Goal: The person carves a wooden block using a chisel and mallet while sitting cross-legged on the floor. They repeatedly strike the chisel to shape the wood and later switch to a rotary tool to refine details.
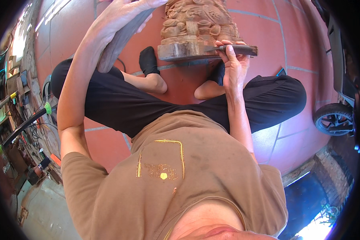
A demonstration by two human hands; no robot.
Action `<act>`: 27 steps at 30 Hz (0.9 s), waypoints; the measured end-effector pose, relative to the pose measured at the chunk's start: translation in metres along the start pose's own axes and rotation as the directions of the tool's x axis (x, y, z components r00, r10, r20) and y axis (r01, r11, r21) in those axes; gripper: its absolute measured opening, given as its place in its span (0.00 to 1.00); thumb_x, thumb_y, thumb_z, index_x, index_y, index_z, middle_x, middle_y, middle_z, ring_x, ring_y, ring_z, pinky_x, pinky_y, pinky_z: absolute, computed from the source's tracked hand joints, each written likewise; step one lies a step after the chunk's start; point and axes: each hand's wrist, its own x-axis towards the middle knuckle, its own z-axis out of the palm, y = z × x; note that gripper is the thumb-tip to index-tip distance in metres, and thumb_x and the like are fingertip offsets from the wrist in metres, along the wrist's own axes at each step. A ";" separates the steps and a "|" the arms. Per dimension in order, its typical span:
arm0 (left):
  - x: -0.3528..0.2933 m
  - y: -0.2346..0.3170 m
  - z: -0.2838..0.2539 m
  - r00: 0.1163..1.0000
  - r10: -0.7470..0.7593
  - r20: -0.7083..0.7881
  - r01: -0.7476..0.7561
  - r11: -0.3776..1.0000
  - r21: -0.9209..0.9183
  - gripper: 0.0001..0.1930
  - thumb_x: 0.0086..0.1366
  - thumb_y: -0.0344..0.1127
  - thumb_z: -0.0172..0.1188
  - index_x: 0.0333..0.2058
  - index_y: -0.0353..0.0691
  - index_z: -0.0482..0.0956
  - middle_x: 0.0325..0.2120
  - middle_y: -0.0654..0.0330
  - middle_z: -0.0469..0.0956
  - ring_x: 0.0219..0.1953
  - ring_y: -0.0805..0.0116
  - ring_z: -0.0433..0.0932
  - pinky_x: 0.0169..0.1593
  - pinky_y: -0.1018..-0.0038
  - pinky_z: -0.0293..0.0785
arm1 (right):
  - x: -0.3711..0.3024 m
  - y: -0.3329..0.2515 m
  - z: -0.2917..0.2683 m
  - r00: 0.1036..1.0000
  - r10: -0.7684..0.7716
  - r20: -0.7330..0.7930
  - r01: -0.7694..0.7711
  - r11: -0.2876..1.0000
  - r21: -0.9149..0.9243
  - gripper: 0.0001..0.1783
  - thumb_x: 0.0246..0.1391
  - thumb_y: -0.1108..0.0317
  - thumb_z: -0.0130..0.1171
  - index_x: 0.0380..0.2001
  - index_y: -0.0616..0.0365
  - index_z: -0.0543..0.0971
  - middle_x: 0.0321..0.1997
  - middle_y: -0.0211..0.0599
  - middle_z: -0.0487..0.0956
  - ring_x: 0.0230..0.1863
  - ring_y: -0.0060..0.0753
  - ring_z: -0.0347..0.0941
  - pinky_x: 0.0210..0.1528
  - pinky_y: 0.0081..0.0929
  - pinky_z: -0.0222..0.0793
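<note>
A carved reddish-brown wooden sculpture stands on the floor in front of my feet, its top cut off by the upper picture edge. Its plain base faces me. My right hand is closed around a chisel, holding it level beside the base, with the narrow blade pointing left. Whether the blade touches the wood I cannot tell. At the upper left my left hand grips a long grey-brown wooden club, whose thick rounded end hangs down by my left knee; part of that hand is beyond the picture.
Red tiles cover the floor around my crossed legs. Tools, cables and wood clutter line the left side. A wheel of a parked vehicle stands at the right. A dark sock or shoe covers my foot near the sculpture.
</note>
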 end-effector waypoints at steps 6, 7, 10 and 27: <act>0.003 0.000 0.003 1.000 0.007 0.019 -0.007 1.000 0.008 0.21 0.68 0.45 0.62 0.53 0.38 0.75 0.25 0.70 0.72 0.22 0.82 0.70 0.26 0.83 0.68 | -0.001 0.001 0.008 0.999 -0.026 0.047 0.028 0.998 -0.051 0.15 0.62 0.75 0.61 0.49 0.52 0.69 0.46 0.40 0.82 0.48 0.37 0.81 0.49 0.32 0.78; 0.003 0.001 0.004 1.000 0.009 0.021 -0.009 1.000 0.013 0.21 0.68 0.44 0.62 0.53 0.38 0.75 0.25 0.71 0.72 0.22 0.82 0.70 0.26 0.83 0.68 | -0.001 0.001 0.010 0.998 -0.034 0.058 0.038 0.997 -0.063 0.15 0.62 0.75 0.61 0.48 0.52 0.69 0.45 0.40 0.82 0.48 0.37 0.81 0.49 0.31 0.78; 0.002 0.002 0.005 1.000 -0.001 0.020 0.001 1.000 0.015 0.21 0.68 0.44 0.61 0.54 0.38 0.75 0.25 0.71 0.72 0.22 0.82 0.70 0.26 0.83 0.68 | -0.001 0.000 0.015 0.996 -0.052 0.074 0.057 0.997 -0.059 0.15 0.62 0.75 0.61 0.48 0.52 0.69 0.45 0.40 0.82 0.48 0.36 0.81 0.49 0.31 0.78; 0.003 -0.003 0.008 0.999 -0.038 0.029 0.036 0.997 0.068 0.22 0.65 0.39 0.64 0.55 0.36 0.76 0.28 0.68 0.75 0.25 0.80 0.71 0.29 0.81 0.69 | 0.013 0.008 0.021 0.992 -0.087 0.097 0.101 0.983 -0.153 0.16 0.62 0.75 0.61 0.49 0.54 0.68 0.46 0.43 0.82 0.49 0.39 0.81 0.55 0.35 0.77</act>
